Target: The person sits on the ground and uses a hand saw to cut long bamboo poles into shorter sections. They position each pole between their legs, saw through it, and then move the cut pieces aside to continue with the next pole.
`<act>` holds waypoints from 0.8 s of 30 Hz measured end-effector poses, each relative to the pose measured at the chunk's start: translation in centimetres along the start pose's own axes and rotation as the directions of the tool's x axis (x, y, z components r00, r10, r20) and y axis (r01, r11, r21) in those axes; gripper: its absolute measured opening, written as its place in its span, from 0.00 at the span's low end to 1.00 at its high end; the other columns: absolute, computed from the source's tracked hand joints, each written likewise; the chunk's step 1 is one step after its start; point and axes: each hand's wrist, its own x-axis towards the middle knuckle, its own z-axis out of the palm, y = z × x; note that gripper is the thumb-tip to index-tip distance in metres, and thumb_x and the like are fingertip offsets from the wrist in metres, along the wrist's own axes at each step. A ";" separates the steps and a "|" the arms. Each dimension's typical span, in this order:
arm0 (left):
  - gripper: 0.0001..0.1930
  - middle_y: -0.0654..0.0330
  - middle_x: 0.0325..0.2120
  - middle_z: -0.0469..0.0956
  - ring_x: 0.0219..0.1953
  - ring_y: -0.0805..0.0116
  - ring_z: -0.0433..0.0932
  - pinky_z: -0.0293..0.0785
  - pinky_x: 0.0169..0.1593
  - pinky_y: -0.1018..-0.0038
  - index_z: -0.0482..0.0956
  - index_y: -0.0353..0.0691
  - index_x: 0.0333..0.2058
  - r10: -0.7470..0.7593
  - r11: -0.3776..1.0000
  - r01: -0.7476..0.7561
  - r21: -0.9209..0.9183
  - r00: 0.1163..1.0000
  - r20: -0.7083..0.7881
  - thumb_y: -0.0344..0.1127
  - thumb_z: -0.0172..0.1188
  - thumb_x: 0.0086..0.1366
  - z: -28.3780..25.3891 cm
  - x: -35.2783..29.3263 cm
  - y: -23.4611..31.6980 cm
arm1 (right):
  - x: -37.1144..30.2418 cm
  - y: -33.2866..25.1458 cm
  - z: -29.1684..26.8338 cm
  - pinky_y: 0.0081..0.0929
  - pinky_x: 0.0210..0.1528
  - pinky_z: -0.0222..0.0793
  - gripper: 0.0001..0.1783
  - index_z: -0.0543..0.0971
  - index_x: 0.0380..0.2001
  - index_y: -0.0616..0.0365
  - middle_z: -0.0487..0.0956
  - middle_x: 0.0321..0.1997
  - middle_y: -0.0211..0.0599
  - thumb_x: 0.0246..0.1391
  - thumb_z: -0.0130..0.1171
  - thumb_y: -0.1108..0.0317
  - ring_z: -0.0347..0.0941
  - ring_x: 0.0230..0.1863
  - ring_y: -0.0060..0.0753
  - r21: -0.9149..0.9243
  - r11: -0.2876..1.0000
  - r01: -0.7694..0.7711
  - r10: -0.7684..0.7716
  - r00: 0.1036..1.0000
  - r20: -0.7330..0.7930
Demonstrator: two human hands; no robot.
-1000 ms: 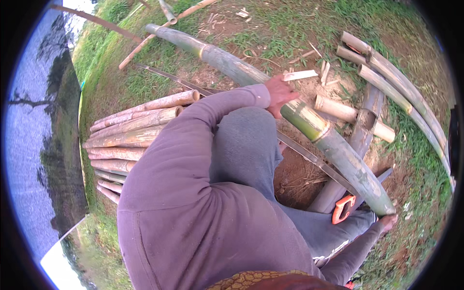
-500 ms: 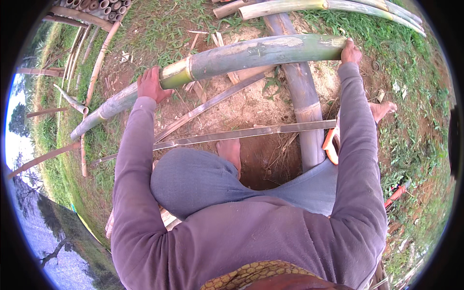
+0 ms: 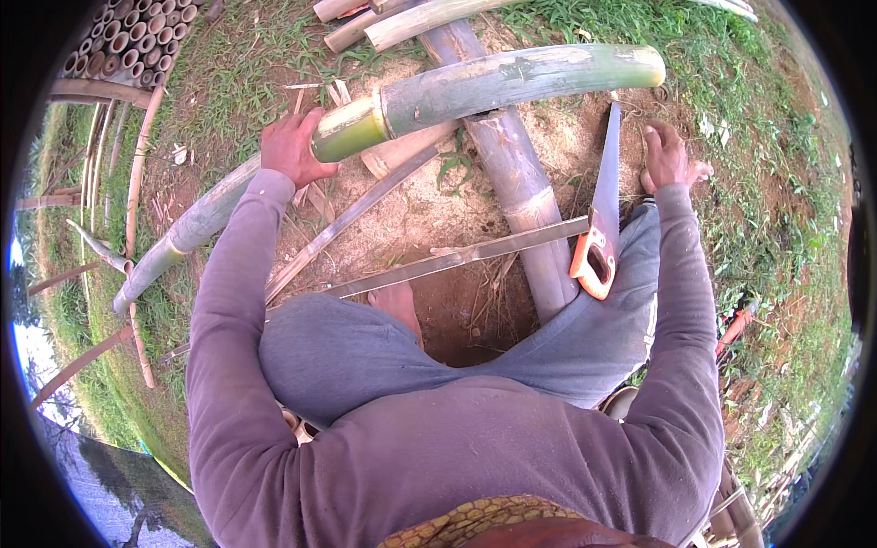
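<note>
A thick green bamboo pole (image 3: pixel 521 78) crosses in front of me, its right end cut off. My left hand (image 3: pixel 294 153) is wrapped round it at the left, beside a bright green band near a joint. Past the hand, the pole continues down to the left. Apart from the pole, my right hand (image 3: pixel 667 155) hovers below its right end with fingers spread, holding nothing. Between that hand and my knees, a handsaw (image 3: pixel 603 196) with an orange-edged handle rests with its blade pointing away. A thick bamboo post (image 3: pixel 516 178) runs beneath the pole toward me.
A thin bamboo slat (image 3: pixel 457 258) crosses above my legs, near the saw handle. Split pieces (image 3: pixel 356 215) and sawdust (image 3: pixel 402 228) lie on the ground. More bamboo poles (image 3: pixel 438 23) lie at the far side. Several stacked tubes (image 3: pixel 128 41) stand far left.
My right hand has let go of the pole's right end and drawn back toward me, opening. The left hand keeps its hold. The view has shifted, and the saw blade now shows.
</note>
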 end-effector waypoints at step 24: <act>0.61 0.54 0.75 0.61 0.77 0.47 0.60 0.56 0.77 0.41 0.50 0.59 0.79 -0.186 0.982 0.180 0.054 0.972 0.142 0.56 0.80 0.52 -1.5 1.4 7.8 | -27.4 -1.3 -3.0 0.50 0.50 0.74 0.24 0.83 0.46 0.54 0.86 0.37 0.51 0.55 0.73 0.49 0.84 0.44 0.57 0.305 0.898 -0.318 0.376 0.914 -0.155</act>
